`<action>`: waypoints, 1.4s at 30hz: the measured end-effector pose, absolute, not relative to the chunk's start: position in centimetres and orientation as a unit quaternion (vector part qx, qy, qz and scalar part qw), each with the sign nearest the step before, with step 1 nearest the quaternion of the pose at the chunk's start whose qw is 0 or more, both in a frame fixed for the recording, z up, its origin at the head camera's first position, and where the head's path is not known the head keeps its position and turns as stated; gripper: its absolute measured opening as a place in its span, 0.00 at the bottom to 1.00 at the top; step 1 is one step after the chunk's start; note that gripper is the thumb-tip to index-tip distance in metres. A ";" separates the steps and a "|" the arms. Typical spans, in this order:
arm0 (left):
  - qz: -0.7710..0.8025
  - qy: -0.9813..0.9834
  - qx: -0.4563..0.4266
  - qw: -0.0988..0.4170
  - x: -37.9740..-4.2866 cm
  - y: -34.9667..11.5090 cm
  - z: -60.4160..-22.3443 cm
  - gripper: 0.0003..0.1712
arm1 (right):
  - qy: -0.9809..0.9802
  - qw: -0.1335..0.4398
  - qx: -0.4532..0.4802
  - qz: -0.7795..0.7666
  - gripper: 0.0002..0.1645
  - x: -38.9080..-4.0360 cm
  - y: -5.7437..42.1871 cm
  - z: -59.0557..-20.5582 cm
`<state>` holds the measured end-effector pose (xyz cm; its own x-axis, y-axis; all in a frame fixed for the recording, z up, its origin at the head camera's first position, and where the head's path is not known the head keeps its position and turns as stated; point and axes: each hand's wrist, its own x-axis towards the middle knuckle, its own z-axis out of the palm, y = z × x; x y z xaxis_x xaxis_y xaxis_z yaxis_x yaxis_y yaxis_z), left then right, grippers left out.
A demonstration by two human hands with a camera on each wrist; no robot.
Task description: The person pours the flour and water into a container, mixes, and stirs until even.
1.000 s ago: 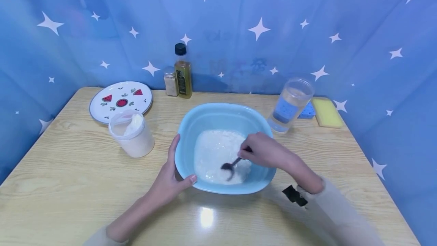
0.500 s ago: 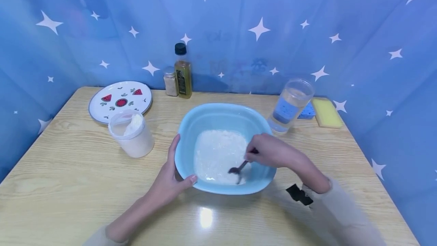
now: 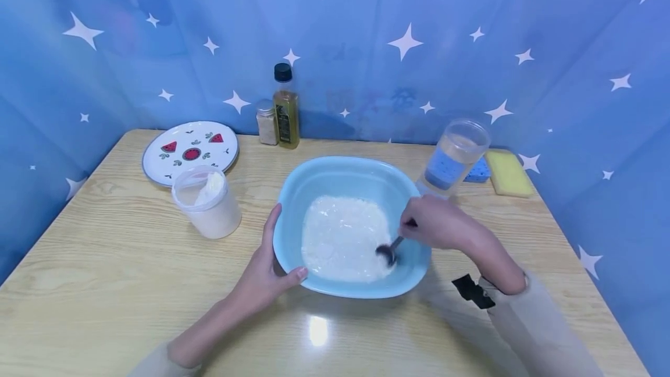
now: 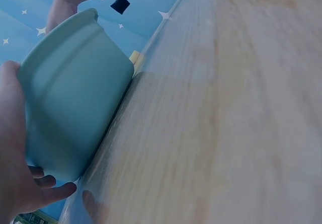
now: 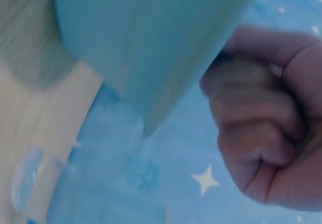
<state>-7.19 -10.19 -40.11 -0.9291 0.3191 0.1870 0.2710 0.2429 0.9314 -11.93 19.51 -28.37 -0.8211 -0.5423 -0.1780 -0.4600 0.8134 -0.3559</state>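
A light blue plastic basin (image 3: 356,170) stands on the table, with a white floury, wet-looking mixture (image 3: 342,237) over its bottom. My left hand (image 3: 267,275) grips the basin's left side, thumb at the front rim; in the left wrist view its fingers (image 4: 48,183) spread against the outer wall. With curled fingers, my right hand (image 3: 437,223) holds a dark spoon (image 3: 386,253) by its handle above the basin's right side. The spoon's bowl is at the right edge of the mixture. In the right wrist view the fist (image 5: 261,118) shows beside the basin's wall, the spoon hidden.
Left of the basin is an open tub (image 3: 211,214) of white powder, before a watermelon-patterned plate (image 3: 157,162). A small shaker jar (image 3: 266,124) and an oil bottle (image 3: 286,115) stand behind. A clear water cup (image 3: 452,156), blue sponge (image 3: 477,171) and yellow sponge (image 3: 508,173) are right.
My right hand has moved to the right with the spoon, from the middle of the mixture to its right edge. The left hand keeps its grip on the basin. The head view has shifted slightly.
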 end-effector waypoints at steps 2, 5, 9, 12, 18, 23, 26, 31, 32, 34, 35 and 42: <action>0.588 0.786 0.191 0.018 -7.2 -10.3 -40.4 0.62 | 0.923 0.149 -0.305 -0.180 0.15 -11.7 18.8 -28.9; 0.587 0.786 0.194 0.014 -7.2 -10.3 -40.4 0.62 | 0.908 0.129 -0.334 -0.217 0.13 -11.6 16.7 -30.4; 0.585 0.787 0.197 0.011 -6.9 -10.0 -39.3 0.62 | 0.924 0.085 -0.301 -0.222 0.10 -11.9 14.2 -31.9; 0.589 0.783 0.198 0.014 -6.5 -9.7 -38.2 0.60 | 0.952 0.036 -0.246 -0.181 0.11 -12.6 14.2 -31.9; 0.587 0.786 0.193 0.023 -6.3 -9.5 -37.1 0.59 | 0.974 0.031 -0.190 -0.121 0.13 -12.6 17.2 -30.5; 0.594 0.781 0.193 0.024 -6.3 -9.6 -37.2 0.59 | 0.953 0.092 -0.256 -0.133 0.16 -11.2 17.7 -29.1; 0.594 0.780 0.194 0.021 -6.3 -9.9 -37.6 0.59 | 0.928 0.110 -0.310 -0.174 0.17 -11.0 16.1 -29.8; 0.591 0.783 0.194 0.020 -6.6 -10.0 -38.3 0.60 | 0.928 0.086 -0.304 -0.198 0.15 -12.1 13.0 -31.6; 0.590 0.783 0.194 0.020 -6.7 -10.0 -38.7 0.61 | 0.935 0.074 -0.290 -0.192 0.14 -12.5 12.9 -31.7; 0.588 0.785 0.192 0.018 -6.9 -10.1 -39.6 0.62 | 0.949 0.042 -0.261 -0.173 0.13 -13.5 13.2 -31.7; 0.587 0.787 0.188 0.018 -7.0 -10.1 -40.0 0.62 | 0.955 0.026 -0.245 -0.166 0.13 -14.0 13.7 -31.7; 0.583 0.792 0.182 0.019 -7.3 -10.3 -40.7 0.61 | 0.969 0.032 -0.202 -0.137 0.24 -14.0 18.2 -30.3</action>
